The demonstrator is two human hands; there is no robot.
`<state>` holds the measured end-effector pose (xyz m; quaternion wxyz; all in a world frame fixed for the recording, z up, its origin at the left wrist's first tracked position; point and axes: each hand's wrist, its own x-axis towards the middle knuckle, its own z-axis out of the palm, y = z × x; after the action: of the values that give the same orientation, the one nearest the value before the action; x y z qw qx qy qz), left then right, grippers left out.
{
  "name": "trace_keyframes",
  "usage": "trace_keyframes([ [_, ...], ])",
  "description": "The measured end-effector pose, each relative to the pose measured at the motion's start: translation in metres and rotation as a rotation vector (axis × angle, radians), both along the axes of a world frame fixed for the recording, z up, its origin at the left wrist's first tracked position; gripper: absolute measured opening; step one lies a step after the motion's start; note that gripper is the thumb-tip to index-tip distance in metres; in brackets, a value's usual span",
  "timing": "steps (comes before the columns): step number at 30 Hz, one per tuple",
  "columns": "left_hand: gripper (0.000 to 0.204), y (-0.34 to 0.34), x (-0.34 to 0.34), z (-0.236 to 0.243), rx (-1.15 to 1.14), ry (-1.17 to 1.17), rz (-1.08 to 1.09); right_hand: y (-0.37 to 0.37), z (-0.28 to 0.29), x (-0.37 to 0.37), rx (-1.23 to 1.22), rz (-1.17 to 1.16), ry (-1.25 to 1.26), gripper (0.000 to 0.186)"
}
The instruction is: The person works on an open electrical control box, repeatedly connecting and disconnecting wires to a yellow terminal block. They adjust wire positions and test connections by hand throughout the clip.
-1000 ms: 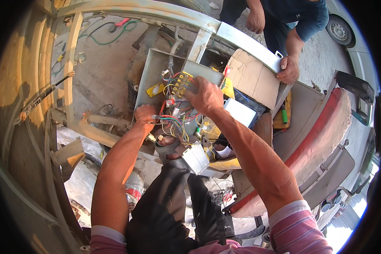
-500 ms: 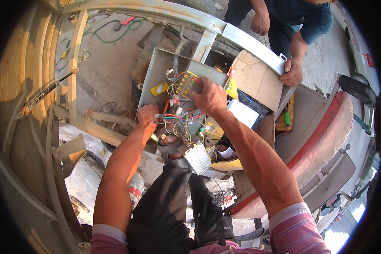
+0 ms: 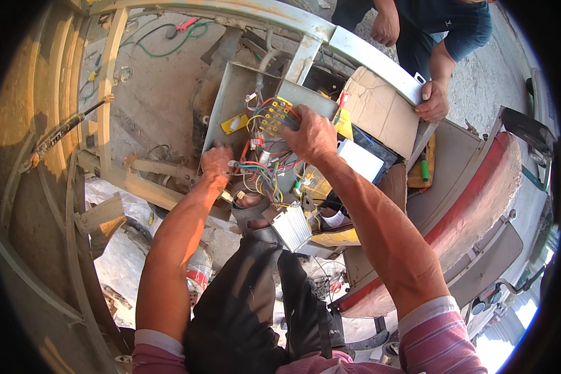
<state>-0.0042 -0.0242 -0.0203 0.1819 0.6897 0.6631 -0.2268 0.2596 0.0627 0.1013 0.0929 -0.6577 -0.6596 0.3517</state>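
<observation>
A grey metal box [image 3: 225, 103] sits open in front of me, with loose coloured wires [image 3: 269, 171] running through it. My right hand [image 3: 313, 134] has its thumb and fingers closed around the right end of a terminal block [image 3: 275, 116] with yellow contacts. My left hand [image 3: 216, 163] is at the box's lower left edge, fingers bent over it; the fingertips are partly blurred. Below the wires, near my knees, lies a silver finned module [image 3: 291, 229]. A yellow tag [image 3: 234, 124] lies inside the box, left of the terminal block.
A metal frame rail [image 3: 380, 65] crosses the far side, where another person's hand [image 3: 432, 101] rests. Right of the box are a cardboard piece [image 3: 380, 112], a white-topped item [image 3: 360, 163] and a green-handled tool [image 3: 424, 169]. A red-and-white curved panel [image 3: 474, 206] stands at right.
My left hand has shifted slightly up along the box edge, its fingers reaching further in. My right hand stays at the terminal block. The whole view has moved a little.
</observation>
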Motion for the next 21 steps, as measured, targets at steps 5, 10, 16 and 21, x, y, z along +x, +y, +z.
trace_keyframes([
  [5, 0.018, -0.008, -0.004, 0.005, 0.118, -0.068, -0.068, 0.001, 0.003, 0.0, -0.014, 0.018, -0.022, 0.048],
  [10, 0.026, -0.012, -0.006, 0.0, 0.09, -0.112, 0.005, 0.001, 0.005, 0.0, -0.025, 0.023, -0.011, 0.049],
  [16, 0.027, -0.01, -0.006, 0.001, 0.149, -0.191, 0.036, 0.001, 0.006, 0.0, -0.026, 0.026, -0.02, 0.049],
  [21, 0.03, -0.008, -0.007, 0.023, 0.243, -0.383, 0.077, 0.002, 0.008, -0.001, -0.054, 0.021, -0.026, 0.049],
])
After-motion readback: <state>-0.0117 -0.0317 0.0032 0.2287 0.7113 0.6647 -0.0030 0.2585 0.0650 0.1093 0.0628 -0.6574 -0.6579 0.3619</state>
